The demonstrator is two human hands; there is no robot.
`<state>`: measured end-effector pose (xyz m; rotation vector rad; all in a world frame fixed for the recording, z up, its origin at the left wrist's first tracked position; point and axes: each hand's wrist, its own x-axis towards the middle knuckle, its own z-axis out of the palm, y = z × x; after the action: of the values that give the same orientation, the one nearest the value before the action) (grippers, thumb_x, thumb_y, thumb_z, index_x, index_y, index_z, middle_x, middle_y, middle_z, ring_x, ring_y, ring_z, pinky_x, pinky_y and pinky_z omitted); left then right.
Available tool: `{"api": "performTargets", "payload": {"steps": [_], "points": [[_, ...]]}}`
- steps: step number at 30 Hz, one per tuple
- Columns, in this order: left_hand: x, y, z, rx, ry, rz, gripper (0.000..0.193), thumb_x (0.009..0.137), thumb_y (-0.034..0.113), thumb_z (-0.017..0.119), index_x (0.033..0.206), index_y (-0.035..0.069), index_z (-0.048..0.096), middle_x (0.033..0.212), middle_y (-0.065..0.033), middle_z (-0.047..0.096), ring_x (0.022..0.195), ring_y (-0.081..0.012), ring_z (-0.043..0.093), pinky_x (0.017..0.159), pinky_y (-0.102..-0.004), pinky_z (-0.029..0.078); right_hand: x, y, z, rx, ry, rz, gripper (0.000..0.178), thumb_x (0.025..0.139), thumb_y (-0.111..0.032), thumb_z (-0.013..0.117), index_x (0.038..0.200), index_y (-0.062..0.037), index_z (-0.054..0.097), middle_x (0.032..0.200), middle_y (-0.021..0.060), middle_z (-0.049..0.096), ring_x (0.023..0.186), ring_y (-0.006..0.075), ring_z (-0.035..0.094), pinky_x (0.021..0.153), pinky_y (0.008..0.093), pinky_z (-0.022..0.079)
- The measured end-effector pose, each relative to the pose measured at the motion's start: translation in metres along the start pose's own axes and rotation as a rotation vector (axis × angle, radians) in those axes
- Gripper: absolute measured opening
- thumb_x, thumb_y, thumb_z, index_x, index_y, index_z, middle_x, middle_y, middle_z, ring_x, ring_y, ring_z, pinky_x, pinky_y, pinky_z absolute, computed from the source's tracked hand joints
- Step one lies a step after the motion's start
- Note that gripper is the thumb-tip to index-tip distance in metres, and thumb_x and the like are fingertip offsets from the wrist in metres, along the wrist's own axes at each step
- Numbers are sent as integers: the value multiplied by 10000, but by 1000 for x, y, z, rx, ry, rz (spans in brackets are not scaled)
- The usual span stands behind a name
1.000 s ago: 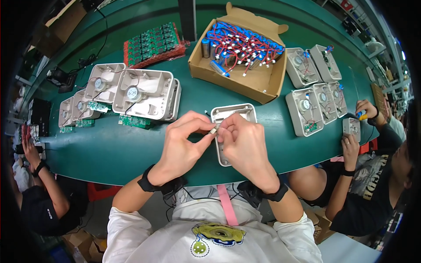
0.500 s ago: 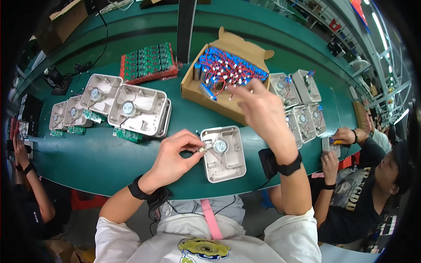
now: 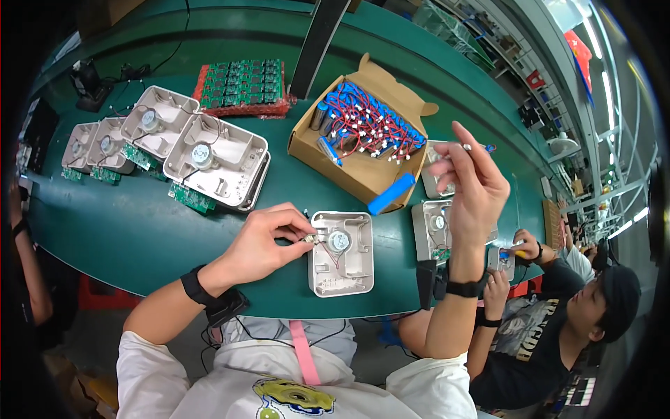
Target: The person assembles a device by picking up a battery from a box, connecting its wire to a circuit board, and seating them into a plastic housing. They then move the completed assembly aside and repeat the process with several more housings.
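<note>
A light grey plastic housing (image 3: pixel 342 285) with a round speaker (image 3: pixel 339 241) and thin wires lies before me on the green table. At its left edge my left hand (image 3: pixel 269 241) pinches a small pale connector (image 3: pixel 311 239). My right hand (image 3: pixel 478 188) is raised to the right of the cardboard box, fingertips closed around a small white plug (image 3: pixel 467 147). A blue cylindrical battery (image 3: pixel 392 194) hangs tilted at the box's front right corner; its lead to the hand is hard to make out. The cardboard box (image 3: pixel 342 171) holds several blue batteries with red wires and white plugs.
Several housings with speakers and green boards (image 3: pixel 192 197) stand at left. Green circuit boards (image 3: pixel 244 82) lie on red wrap behind them. More housings (image 3: pixel 434 222) are partly hidden behind my right hand. At right, a co-worker's hands (image 3: pixel 497 286) work on another housing.
My right hand has moved right and away from the box, and a blue battery now hangs outside it. My left hand keeps its pinch at the housing. The view has shifted.
</note>
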<state>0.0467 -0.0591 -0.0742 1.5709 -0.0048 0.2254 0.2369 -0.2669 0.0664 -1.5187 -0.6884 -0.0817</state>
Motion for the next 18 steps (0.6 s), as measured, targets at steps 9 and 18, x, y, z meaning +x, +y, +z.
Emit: {"api": "performTargets", "payload": {"steps": [9, 18], "points": [[3, 3, 0, 12, -4, -15, 212, 910, -86, 760, 1113, -29, 734, 1142, -86, 657, 1048, -157, 682, 922, -275, 596, -53, -2, -17, 231, -179, 280, 96, 995, 68, 661, 1087, 84, 686, 950, 225, 785, 727, 225, 777, 562, 271, 592], [1, 0, 5, 102, 60, 31, 186, 892, -50, 783, 1073, -20, 752, 1049, -79, 695, 960, -157, 713, 838, -274, 596, -68, 18, 6, 141, -276, 346, 106, 1013, 54, 644, 1096, 82, 703, 964, 235, 783, 776, 241, 794, 576, 263, 599]]}}
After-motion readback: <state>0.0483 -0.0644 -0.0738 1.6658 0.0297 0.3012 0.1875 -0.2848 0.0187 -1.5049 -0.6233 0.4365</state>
